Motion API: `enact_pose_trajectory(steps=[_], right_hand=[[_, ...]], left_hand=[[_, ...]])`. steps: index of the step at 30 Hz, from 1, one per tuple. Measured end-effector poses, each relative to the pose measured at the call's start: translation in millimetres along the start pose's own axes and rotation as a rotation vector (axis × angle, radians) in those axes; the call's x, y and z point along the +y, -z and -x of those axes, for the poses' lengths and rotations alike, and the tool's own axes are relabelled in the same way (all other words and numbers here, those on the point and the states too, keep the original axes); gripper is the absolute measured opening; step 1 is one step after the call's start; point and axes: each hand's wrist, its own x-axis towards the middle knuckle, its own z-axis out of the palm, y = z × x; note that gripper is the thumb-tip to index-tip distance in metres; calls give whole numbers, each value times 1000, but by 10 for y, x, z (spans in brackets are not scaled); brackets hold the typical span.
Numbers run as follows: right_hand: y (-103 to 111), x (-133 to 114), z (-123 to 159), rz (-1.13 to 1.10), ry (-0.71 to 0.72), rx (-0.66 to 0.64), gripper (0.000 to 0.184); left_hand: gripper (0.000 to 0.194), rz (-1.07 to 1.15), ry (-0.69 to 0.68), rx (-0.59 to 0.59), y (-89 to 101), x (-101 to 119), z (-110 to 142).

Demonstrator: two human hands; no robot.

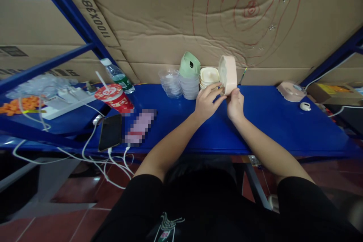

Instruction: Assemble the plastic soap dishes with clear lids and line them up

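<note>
Both my hands are raised over the blue shelf (266,121) and meet at a pale pink plastic case (228,73) held on edge. My right hand (235,105) grips its lower edge from below. My left hand (206,101) pinches the case's lower left side with its fingertips. Just behind the hands stands a stack of cream lids (209,77), a stack of whitish parts topped by a green piece (190,75), and a stack of clear trays (170,82).
At the left lie a red cup with a straw (115,97), a water bottle (117,76), a black phone (110,132) on white cables and a power strip (66,100). Orange bits (17,106) sit far left. A pink case (290,90) and white piece (305,106) lie right.
</note>
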Motion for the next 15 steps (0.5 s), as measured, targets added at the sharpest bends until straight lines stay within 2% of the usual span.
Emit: enact_pose_trajectory(steps=[3, 6, 10, 13, 15], right_hand=[[30, -23, 34, -58, -5, 158, 90], [84, -23, 42, -82, 48, 231, 88], [92, -24, 63, -75, 116, 233, 81], [84, -8, 68, -16, 78, 224, 77], [96, 24, 41, 55, 59, 120, 75]], left_hand=[[31, -17, -5, 50, 43, -7, -17], [25, 17, -1, 70, 46, 34, -32], [17, 68, -30, 44, 46, 60, -57], [20, 91, -42, 50, 49, 35, -71], [26, 88, -36, 64, 52, 15, -78]])
